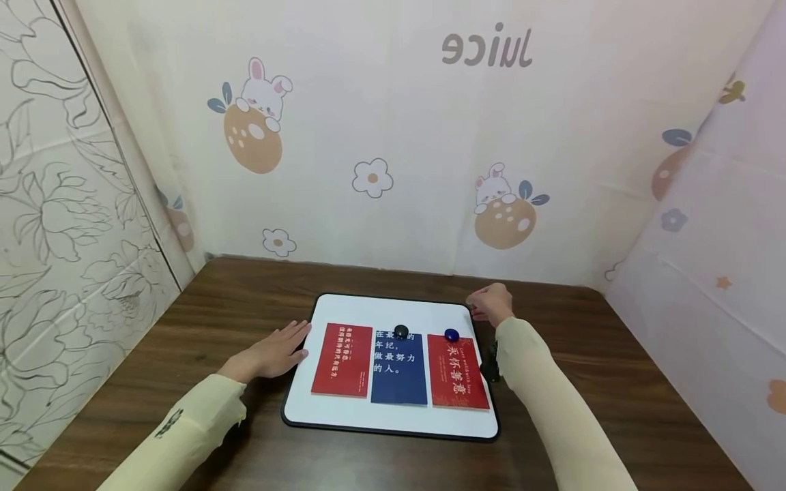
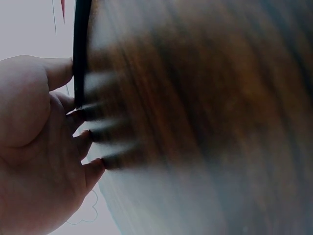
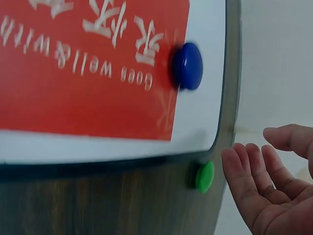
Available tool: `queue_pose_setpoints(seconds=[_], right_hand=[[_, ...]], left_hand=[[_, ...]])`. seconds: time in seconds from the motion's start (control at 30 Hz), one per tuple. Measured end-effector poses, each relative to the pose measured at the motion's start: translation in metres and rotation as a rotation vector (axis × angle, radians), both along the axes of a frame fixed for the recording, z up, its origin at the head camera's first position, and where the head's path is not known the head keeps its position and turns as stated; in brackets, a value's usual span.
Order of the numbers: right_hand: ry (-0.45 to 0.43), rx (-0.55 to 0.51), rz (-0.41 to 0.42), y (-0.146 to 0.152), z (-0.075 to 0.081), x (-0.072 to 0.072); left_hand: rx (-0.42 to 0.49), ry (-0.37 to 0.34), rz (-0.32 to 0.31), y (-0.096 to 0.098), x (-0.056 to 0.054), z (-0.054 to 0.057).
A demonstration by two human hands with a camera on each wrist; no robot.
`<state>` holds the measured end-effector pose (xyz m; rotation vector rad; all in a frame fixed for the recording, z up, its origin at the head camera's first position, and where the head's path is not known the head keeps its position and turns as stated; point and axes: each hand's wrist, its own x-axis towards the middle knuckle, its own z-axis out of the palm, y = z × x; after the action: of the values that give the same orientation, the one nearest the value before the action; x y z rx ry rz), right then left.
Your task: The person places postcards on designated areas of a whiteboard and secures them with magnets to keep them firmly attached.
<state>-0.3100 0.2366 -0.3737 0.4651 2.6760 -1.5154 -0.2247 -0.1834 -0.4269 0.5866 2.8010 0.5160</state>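
Note:
A whiteboard (image 1: pixel 344 414) with a black rim lies flat on the wooden table. Across it are a left red card (image 1: pixel 340 372), a blue card (image 1: pixel 399 385) and a right red card (image 1: pixel 460 392). A black round magnet (image 1: pixel 401 331) sits on the blue card's top edge, a blue one (image 3: pixel 189 66) on the right red card's. My left hand (image 1: pixel 279 351) touches the board's left rim with extended fingers. Beyond the board's top right corner, my right hand (image 1: pixel 493 304) is beside a green magnet (image 3: pixel 205 176) on the table; thumb and fingers are apart, holding nothing.
The wooden table (image 1: pixel 245 293) reaches back to a cloth-covered wall (image 1: pixel 393 232) with rabbit and flower prints. A dark object (image 1: pixel 490 365) shows at the right wrist, beside the board's right rim. Another patterned wall (image 1: pixel 61 225) stands at the left.

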Motion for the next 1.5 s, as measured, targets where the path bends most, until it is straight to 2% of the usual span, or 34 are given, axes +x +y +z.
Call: queue_pose_setpoints(seconds=[0.13, 0.37, 0.6, 0.77, 1.03, 1.17, 1.5], right_hand=[[0.006, 0.001, -0.034, 0.013, -0.003, -0.001], [0.004, 0.07, -0.106, 0.023, -0.007, -0.003], [-0.069, 0.108, -0.161, 0.027, -0.02, -0.007], [-0.05, 0.121, -0.158, 0.03, -0.027, -0.01], [-0.071, 0.208, -0.113, 0.025, -0.028, -0.012], [-0.078, 0.195, -0.127, 0.024, -0.029, -0.011], [-0.063, 0.066, -0.172, 0.027, -0.035, -0.008]], left_hand=[[0.007, 0.0, -0.007, 0.002, -0.002, 0.003], [-0.014, 0.014, -0.016, 0.0, -0.006, 0.004], [-0.005, 0.0, 0.002, 0.002, -0.002, 0.006], [-0.008, 0.01, 0.001, 0.001, -0.003, 0.001], [-0.011, 0.007, 0.003, 0.001, -0.003, -0.003], [-0.019, 0.007, -0.001, 0.002, -0.002, -0.004], [-0.001, 0.001, 0.001, 0.003, 0.002, 0.0]])
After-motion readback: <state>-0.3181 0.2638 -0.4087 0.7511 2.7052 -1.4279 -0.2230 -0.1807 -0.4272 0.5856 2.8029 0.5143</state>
